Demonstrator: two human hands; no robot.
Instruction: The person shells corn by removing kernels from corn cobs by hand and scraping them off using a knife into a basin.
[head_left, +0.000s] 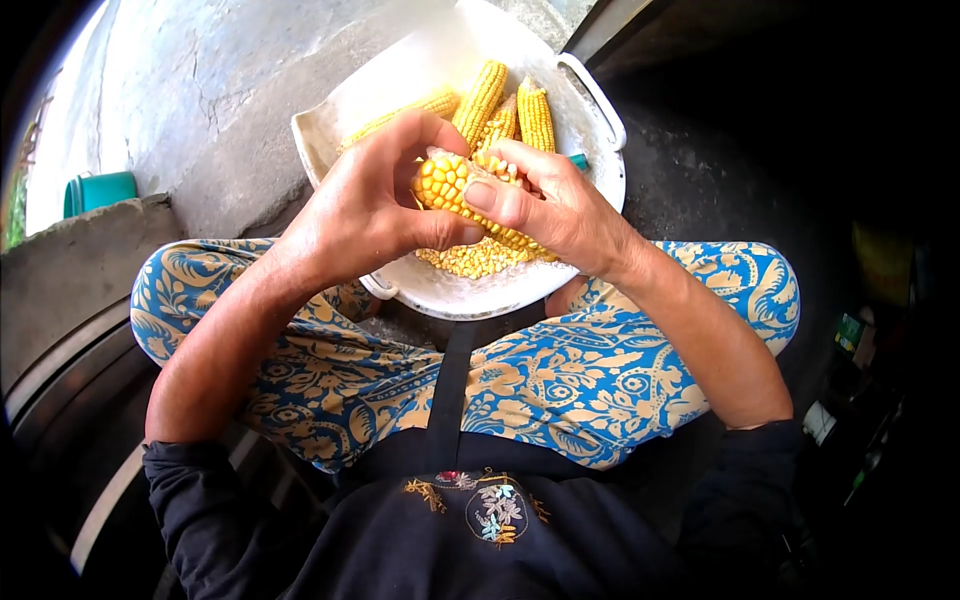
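Both my hands are closed round one yellow corn cob (445,185) above a white basin (600,185). My left hand (365,195) curves about the cob's left end, thumb below and fingers above. My right hand (560,205) grips it from the right, its thumb pressed on the kernels. Some rows near the right thumb look bare or broken. Beneath the cob, loose corn kernels (480,260) lie in the near part of the basin. Several whole corn cobs (480,100) rest at its far side. The undersides of my fingers are hidden.
A small green object (578,161) pokes out beside my right hand. The basin has a raised handle (595,95) at the far right. My crossed legs in patterned trousers (590,370) flank it. A green container (100,193) stands beyond a concrete ledge (95,235) on the left.
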